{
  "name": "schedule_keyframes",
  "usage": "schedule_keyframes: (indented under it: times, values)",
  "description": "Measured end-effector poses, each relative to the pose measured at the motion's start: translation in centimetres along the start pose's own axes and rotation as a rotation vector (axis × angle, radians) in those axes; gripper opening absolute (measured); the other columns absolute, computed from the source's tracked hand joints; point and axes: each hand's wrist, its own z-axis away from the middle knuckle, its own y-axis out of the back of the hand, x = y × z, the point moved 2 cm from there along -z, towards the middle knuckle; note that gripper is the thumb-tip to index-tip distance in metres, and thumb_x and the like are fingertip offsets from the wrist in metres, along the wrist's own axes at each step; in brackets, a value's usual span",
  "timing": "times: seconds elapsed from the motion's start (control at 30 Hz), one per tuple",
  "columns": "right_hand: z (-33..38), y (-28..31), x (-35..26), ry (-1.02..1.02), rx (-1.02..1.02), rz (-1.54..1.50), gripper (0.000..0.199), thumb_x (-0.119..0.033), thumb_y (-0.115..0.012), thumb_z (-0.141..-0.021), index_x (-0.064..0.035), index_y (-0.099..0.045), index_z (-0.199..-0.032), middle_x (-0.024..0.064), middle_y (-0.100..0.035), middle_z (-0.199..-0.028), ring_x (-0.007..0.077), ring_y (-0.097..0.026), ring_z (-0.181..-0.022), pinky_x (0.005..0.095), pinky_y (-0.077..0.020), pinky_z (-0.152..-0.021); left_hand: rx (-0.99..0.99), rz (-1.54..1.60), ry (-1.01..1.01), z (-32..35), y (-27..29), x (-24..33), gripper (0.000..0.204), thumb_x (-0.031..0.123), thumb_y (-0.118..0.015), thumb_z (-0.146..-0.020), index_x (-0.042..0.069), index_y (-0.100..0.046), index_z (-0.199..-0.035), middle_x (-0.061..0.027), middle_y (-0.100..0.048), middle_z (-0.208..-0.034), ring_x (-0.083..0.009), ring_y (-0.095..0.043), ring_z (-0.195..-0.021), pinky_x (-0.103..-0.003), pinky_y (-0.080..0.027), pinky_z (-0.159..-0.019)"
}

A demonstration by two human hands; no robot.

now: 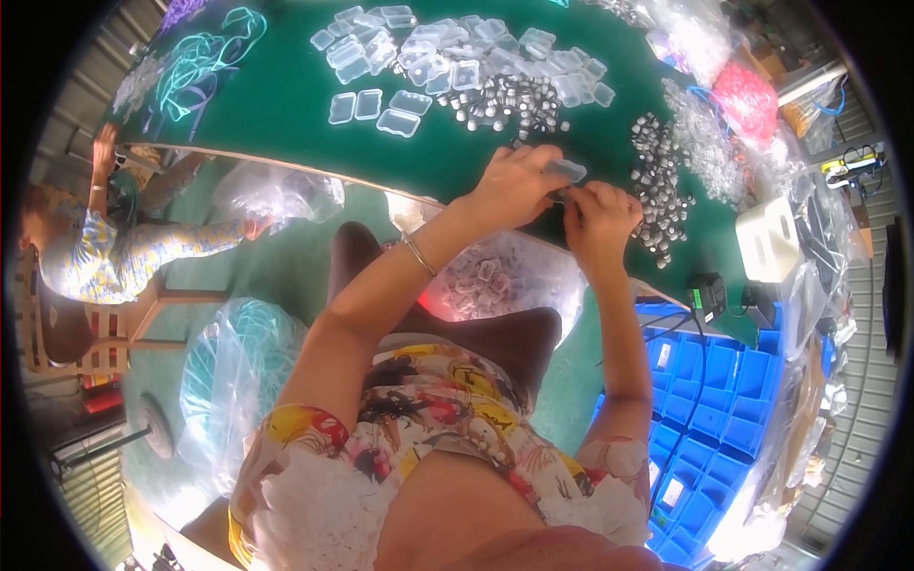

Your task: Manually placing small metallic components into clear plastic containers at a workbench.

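Note:
My left hand (514,183) holds a small clear plastic box (568,169) at the near edge of the green table (286,124). My right hand (600,219) is closed right next to it, fingertips pinched at the box's underside; what it pinches is too small to tell. A thin bangle (417,253) circles my left wrist. Beyond my hands lies a heap of small silver metal parts (505,100), and another strip of them (657,181) runs to the right. Several clear plastic boxes (400,105) lie spread over the far tabletop.
A clear bag of filled boxes (495,281) hangs under the table edge by my knees. Blue bins (709,400) are stacked at right, a white box (766,238) and black device (706,295) on the table's right end. Another person (105,247) sits at left. A bag of teal cord (233,371) rests on the floor.

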Motion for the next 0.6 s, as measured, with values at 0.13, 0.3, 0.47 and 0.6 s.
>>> schedule_keyframes:
  times: [0.13, 0.3, 0.47, 0.6]
  values:
    - [0.0, -0.1, -0.2, -0.012, -0.008, 0.007, 0.018, -0.011, -0.072, -0.072, -0.0147, -0.070, -0.089, -0.0007, -0.058, -0.094, 0.0218, -0.056, -0.096, 0.0484, -0.0317, -0.092, -0.014, 0.002, -0.010, -0.1, -0.1, -0.2, 0.038, 0.016, -0.079, -0.071, 0.019, -0.070, -0.107, -0.0020, -0.053, -0.124, -0.0229, -0.059, -0.105, -0.040, -0.044, -0.084]
    - [-0.2, -0.2, -0.2, -0.005, -0.073, 0.038, 0.016, -0.013, -0.073, -0.073, -0.0141, -0.069, -0.088, 0.0003, -0.060, -0.099, 0.0224, -0.056, -0.102, 0.0462, -0.0330, -0.091, -0.026, -0.002, 0.014, -0.2, -0.2, 0.0, 0.038, 0.015, -0.079, -0.071, 0.019, -0.071, -0.107, -0.0014, -0.054, -0.123, -0.0226, -0.058, -0.105, -0.040, -0.044, -0.084]
    - [-0.4, 0.5, 1.3, -0.060, -0.083, -0.081, 0.036, -0.013, -0.077, -0.069, -0.0156, -0.065, -0.103, 0.0012, -0.060, -0.105, 0.0244, -0.055, -0.106, 0.0485, -0.0312, -0.095, -0.022, -0.008, 0.013, 0.2, -0.2, -0.1, 0.038, 0.014, -0.079, -0.070, 0.019, -0.070, -0.107, -0.0015, -0.055, -0.123, -0.0222, -0.059, -0.104, -0.039, -0.044, -0.084]
    - [-1.5, 0.3, 1.6, -0.082, -0.232, -0.088, 0.065, -0.014, -0.085, -0.062, -0.0149, -0.055, -0.119, 0.0052, -0.060, -0.116, 0.0287, -0.054, -0.112, 0.0472, -0.0316, -0.098, 0.008, 0.056, 0.027, -0.1, 0.1, 0.2, 0.040, 0.011, -0.077, -0.072, 0.016, -0.068, -0.110, -0.0048, -0.056, -0.122, -0.0255, -0.059, -0.107, -0.041, -0.046, -0.086]
